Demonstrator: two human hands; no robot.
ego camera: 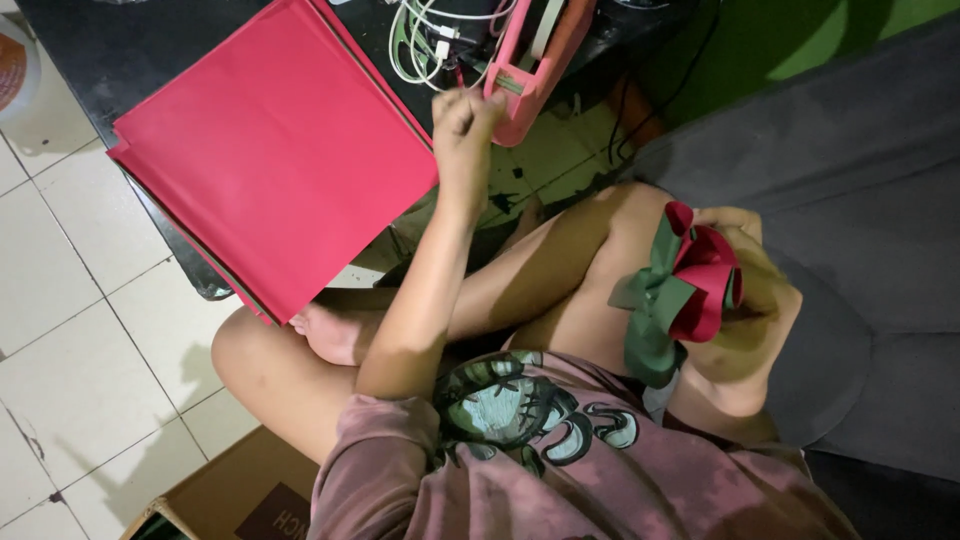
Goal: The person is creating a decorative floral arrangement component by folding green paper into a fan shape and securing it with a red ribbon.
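Paper bow [690, 290], green tails toward shirt

White tiled floor [70, 290], grey sofa [860, 200], green wall [780, 40], black table [130, 50]

Matt red paper sheets [275, 150]; glossy pink plastic tape dispenser [535, 65].

The left hand [465, 125] is stretched forward with fingers pinched together; the right hand [745, 275] is curled shut, wrist bent inward.
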